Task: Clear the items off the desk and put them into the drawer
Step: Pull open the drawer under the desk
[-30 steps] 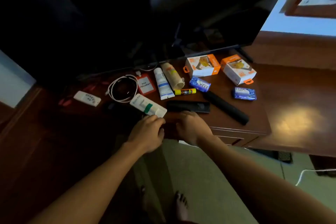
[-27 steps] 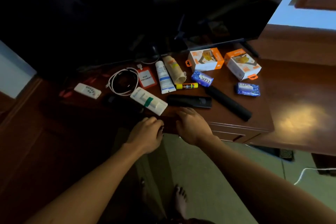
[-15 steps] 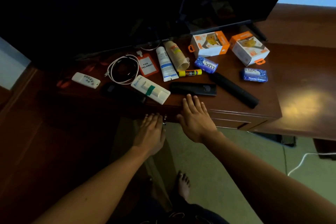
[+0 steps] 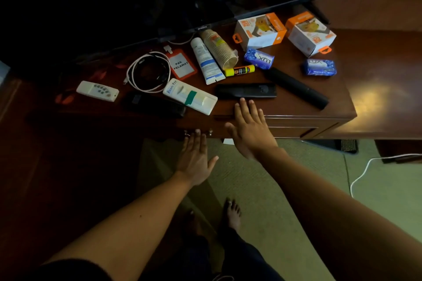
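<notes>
Left hand: the left hand [image 4: 196,159] is hovering flat and open with fingers spread, holding nothing, its fingertips pointing at the drawer pull [image 4: 198,133] on the front of the desk [image 4: 356,70].

Right hand: the right hand [image 4: 250,131] is also lying open and empty, palm down, its fingertips reaching over the front edge of the desk just short of the black remote [image 4: 246,91].

Drawer: the drawer [image 4: 205,129] is sitting shut under the desk edge (its front is dim, and only two small metal fittings of the pull are showing).

Key relation: the pull is lying straight ahead of the left fingertips and just beyond them, so the left hand looks the nearer one for opening; the right hand is off to the pull's right and higher.

Items: everything is lying on the desktop, none in the drawer, including the white remote [image 4: 97,90], the coiled cable [image 4: 148,72], the badge [image 4: 181,64], the tube [image 4: 206,61], the glue stick [image 4: 239,70], two soap packets [image 4: 259,58] and two orange boxes [image 4: 260,31].

Long axis: the black remote is lying crosswise, left to right, across the line of the right fingers.

Judgement: the drawer probably needs pulling out toward the person before anything goes in.
</notes>
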{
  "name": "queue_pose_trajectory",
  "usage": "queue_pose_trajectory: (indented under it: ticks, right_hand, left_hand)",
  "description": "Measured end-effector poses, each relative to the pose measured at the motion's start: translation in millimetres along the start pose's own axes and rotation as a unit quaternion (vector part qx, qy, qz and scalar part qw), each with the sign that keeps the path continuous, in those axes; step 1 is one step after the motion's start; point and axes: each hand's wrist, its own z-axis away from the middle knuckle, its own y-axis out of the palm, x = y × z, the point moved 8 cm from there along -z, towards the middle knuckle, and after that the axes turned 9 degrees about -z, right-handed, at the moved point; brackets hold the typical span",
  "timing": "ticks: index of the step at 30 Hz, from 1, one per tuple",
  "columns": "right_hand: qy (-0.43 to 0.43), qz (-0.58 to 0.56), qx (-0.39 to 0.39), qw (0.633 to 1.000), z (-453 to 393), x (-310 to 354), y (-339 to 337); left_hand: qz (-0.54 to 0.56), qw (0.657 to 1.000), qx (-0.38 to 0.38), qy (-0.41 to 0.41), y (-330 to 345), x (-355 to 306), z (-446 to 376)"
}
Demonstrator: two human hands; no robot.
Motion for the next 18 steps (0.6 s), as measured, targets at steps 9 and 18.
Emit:
queue_pose_trajectory:
  ticks: [9,18]
  right_hand:
    - [0.008,-0.01,-0.024,1.0,-1,0,1]
    - [-0.002,-0.016,0.001,1.0,-5,0,3]
  left_hand:
    - [-0.023,0.999,-0.007,-0.021,12,0,-3]
    - [-0.03,0.998,-0.025,-0.048,4,-1,1]
